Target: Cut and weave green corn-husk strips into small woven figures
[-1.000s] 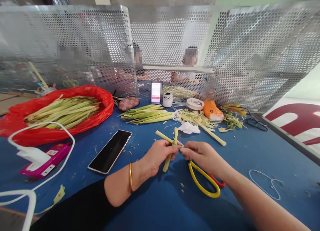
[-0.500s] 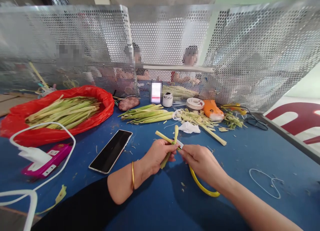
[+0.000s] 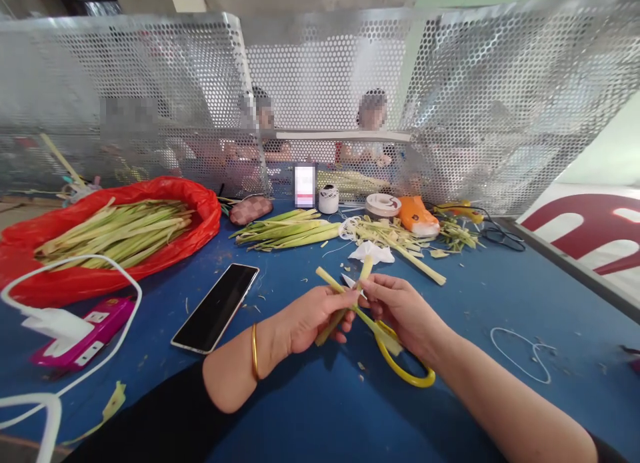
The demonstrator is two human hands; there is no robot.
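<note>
Nearest the person, at the middle of the desk's [image 3: 325,409] near edge, the left hand [image 3: 313,318], a gold bangle [image 3: 255,351] on its wrist, is closed around two crossed leaf strips [image 3: 327,279]. The right hand [image 3: 403,307] meets it, thumb and fingers pinched together on the same strips just beside the crossing. The strips are raised a little above the blue top, one slanting from upper left to lower right, the other standing more upright with its tip above the fingers. A yellow scissors handle [image 3: 406,377] loops out from under the right hand; whether that hand grips it cannot be told. A dark phone [image 3: 216,307] lies left of the hands. Towards the left edge a pink power strip [image 3: 85,333] holds a white plug [image 3: 50,319]. A loop of white string [image 3: 520,356] lies to the right. Further back, a red plastic bag [image 3: 30,283] at the left holds many green strips, and a loose bundle [image 3: 290,228] lies mid-desk beside crumpled white paper [image 3: 371,253]. Along the far edge stand a tape roll [image 3: 383,205] and an orange tool [image 3: 419,219]. Behind them rises a perforated metal screen [image 3: 150,83], with other people seated beyond it.
</note>
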